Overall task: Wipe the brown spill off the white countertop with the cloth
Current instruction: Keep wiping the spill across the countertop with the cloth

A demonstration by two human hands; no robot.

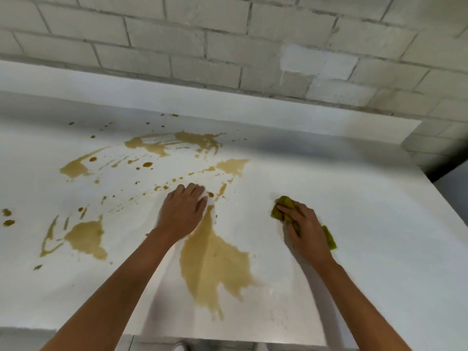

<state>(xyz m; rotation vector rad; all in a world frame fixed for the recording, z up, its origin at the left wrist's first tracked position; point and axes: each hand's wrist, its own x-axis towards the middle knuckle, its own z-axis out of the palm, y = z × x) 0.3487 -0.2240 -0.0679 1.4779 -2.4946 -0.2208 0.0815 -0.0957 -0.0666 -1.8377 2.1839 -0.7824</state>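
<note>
Under the right hand (305, 230), a crumpled olive-green cloth (285, 211), clenched in bent fingers and pressed flat against the white countertop (367, 224); one corner poking out past the fingertips, another edge showing behind the wrist. Just left of that grip, the largest pool of the brown spill (215, 264), fanning toward the near edge, not touching the cloth. At the pool's narrow top, the left hand (183, 211), palm down, fingers curled over something small and white, too blurred to name. Farther left of both hands, more brown patches, streaks and droplets scattered over the surface, some reaching the raised white ledge (228, 107) at the back. Beyond the ledge, a pale brick wall (228, 41).
</note>
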